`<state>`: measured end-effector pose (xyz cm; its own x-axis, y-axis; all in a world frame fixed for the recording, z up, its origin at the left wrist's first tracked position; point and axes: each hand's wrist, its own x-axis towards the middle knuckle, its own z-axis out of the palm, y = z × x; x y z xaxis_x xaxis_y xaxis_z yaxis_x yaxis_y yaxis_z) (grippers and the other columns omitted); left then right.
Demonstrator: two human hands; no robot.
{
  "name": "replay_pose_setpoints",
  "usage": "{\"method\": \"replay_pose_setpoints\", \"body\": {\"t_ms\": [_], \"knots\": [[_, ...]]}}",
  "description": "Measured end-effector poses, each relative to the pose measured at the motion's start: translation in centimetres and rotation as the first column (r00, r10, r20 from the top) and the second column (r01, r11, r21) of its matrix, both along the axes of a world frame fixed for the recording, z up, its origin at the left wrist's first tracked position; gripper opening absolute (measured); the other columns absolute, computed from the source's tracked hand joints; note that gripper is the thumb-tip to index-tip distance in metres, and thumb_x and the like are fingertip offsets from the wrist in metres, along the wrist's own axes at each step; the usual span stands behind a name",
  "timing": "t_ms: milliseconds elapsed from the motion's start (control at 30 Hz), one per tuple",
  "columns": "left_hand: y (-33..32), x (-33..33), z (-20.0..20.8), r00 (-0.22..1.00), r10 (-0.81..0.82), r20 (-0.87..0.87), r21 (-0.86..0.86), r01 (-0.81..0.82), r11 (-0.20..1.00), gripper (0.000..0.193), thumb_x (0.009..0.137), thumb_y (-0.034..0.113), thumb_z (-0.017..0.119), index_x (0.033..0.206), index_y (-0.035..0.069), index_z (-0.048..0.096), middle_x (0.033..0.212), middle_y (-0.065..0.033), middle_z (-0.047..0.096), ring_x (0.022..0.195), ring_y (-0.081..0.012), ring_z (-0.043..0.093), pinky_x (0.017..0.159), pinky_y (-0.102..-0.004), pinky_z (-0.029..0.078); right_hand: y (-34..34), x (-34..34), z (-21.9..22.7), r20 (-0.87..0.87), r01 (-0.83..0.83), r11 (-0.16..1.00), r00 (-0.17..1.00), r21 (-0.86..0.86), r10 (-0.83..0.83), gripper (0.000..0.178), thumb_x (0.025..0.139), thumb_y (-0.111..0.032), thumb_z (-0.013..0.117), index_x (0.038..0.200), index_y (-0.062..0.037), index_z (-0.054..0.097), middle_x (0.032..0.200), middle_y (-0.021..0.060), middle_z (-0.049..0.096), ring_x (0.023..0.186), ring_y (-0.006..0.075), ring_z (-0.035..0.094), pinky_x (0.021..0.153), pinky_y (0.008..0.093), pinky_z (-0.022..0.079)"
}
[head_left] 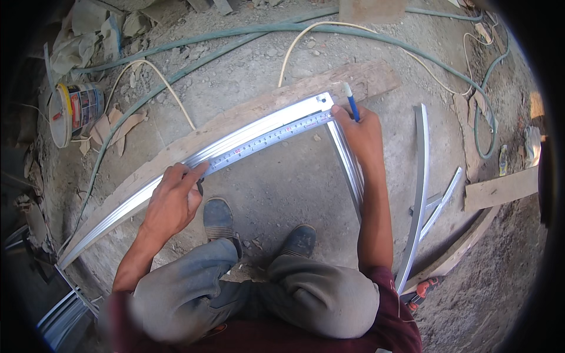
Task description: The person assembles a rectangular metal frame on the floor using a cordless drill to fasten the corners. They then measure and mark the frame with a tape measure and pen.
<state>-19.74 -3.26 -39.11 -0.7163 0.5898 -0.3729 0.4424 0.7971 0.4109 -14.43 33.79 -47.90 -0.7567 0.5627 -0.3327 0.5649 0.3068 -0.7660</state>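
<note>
A long silver aluminium profile [241, 132] lies across the ground before me, resting against a wooden plank [235, 116]. A second profile [348, 167] meets its right end and runs back toward me under my right forearm. Along the long profile stretches the blade of a tape measure [265, 141]. My left hand [172, 199] closes around the tape measure at the blade's left end; a dark bit of it shows below the fingers, the rest is hidden. At the corner, my right hand [360, 132] grips an upright blue pen [351, 105], its fingertips touching the tape's end.
To the right lie a curved-looking silver profile [419, 194] and shorter metal pieces [441, 203]. A red-and-black tool [422, 292] is near my right elbow. A bucket [77, 113] lies tipped at the left. A green hose [235, 32] and pale cable [291, 44] cross the dusty ground.
</note>
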Motion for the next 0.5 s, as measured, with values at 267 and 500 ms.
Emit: {"method": "replay_pose_setpoints", "body": {"t_ms": [267,500], "knots": [[0.4,0.2,0.5,1.0,0.019,0.009,0.007,-0.019,1.0,0.047,0.089,0.0,0.052,0.135,0.004,0.063,0.109,-0.0228,0.06,0.102,-0.0411,0.06,0.092,-0.0455,0.049,-0.7,1.1,1.3,-0.066,0.064,0.997,0.996,0.05,-0.06,0.04,0.092,-0.033,0.071,0.101,0.0052,0.075,0.082,0.0214,0.073,0.077,0.0296,0.07,0.074,0.0395,0.052],[0.2,0.2,0.1,1.0,0.023,0.001,0.047,-0.023,0.999,0.047,0.088,0.003,0.055,0.134,0.006,0.064,0.107,-0.02,0.059,0.101,-0.0388,0.06,0.091,-0.045,0.049,-1.7,2.1,0.0,-0.143,0.152,0.983,0.98,0.1,-0.137,0.034,0.092,-0.029,0.072,0.102,0.004,0.074,0.087,0.0228,0.072,0.081,0.0338,0.07,0.077,0.0406,0.052]]}}
